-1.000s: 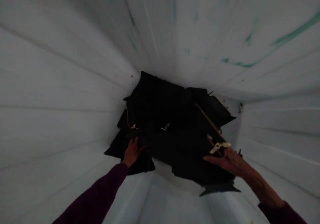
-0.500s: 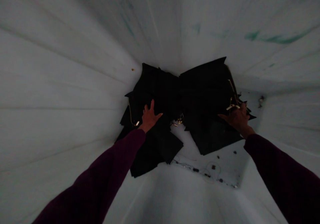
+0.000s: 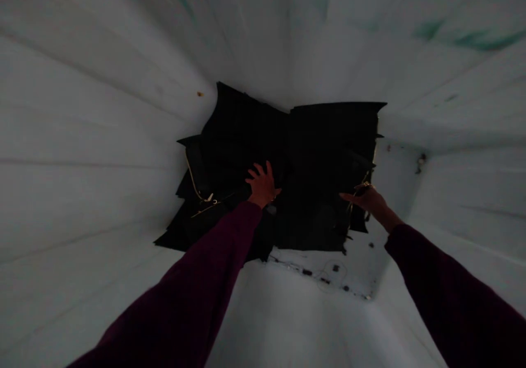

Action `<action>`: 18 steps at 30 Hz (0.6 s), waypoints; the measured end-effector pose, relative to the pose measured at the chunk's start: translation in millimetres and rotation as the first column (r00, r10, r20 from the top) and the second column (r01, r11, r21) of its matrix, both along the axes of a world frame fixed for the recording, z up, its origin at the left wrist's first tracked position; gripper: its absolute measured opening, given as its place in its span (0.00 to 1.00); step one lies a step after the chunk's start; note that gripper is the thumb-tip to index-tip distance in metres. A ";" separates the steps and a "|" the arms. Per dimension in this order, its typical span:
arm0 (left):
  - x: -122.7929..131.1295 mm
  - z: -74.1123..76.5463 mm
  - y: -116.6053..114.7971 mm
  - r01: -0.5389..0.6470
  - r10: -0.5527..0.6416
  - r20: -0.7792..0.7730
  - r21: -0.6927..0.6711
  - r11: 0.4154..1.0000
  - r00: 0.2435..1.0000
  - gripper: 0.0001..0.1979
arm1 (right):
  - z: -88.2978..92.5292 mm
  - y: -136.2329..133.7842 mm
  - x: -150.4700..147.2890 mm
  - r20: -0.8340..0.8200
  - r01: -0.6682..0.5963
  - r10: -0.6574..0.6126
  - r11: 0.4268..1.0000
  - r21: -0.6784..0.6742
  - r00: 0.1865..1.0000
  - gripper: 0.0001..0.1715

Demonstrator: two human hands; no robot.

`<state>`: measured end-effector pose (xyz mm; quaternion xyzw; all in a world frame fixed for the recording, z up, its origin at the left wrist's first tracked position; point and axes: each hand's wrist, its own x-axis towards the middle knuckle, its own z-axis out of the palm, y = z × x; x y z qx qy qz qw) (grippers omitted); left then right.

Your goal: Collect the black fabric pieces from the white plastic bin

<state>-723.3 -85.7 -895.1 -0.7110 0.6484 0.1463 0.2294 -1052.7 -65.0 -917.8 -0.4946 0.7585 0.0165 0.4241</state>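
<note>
1. Your left hand (image 3: 262, 184) lies flat with fingers spread on the black pieces (image 3: 246, 154) at the bottom of the white bin (image 3: 82, 137), pressing and gripping nothing.
2. Your right hand (image 3: 367, 199) pinches the near right edge of the right piece (image 3: 329, 154), beside a brass zip (image 3: 365, 179).
3. Another zip (image 3: 197, 192) runs just left of your left hand.
4. Risk: the pieces overlap loosely, so a pull from the right could drag its neighbours or slip from your fingers.
5. Risk: scraps (image 3: 324, 275) below your right hand could catch in the fabric.
</note>
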 end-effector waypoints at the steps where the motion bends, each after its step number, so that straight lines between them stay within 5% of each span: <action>1: 6.0 -0.5 -0.6 0.008 -0.008 -0.032 0.001 1.000 0.999 0.55 | -1.0 10.8 4.3 0.051 0.018 -0.019 0.999 0.029 0.998 0.17; 6: 37.9 -0.5 -4.5 -0.014 0.038 -0.197 0.119 0.993 0.980 0.41 | 8.9 52.6 32.1 0.249 0.192 -0.224 0.971 0.145 0.942 0.12; 11: 55.6 8.3 -0.5 -0.037 0.086 -0.296 0.165 0.986 0.951 0.32 | 20.6 71.7 73.2 0.422 0.382 -0.512 0.853 0.357 0.749 0.12; 15: 76.3 39.7 0.2 0.000 0.085 -0.457 0.182 0.983 0.885 0.27 | 28.0 92.9 90.9 0.422 0.480 -0.717 0.690 0.541 0.554 0.08; 18: 105.4 72.6 1.0 -0.015 0.127 -0.521 0.215 0.976 0.844 0.21 | 39.9 124.2 74.3 0.356 0.565 -0.820 0.569 0.598 0.449 0.05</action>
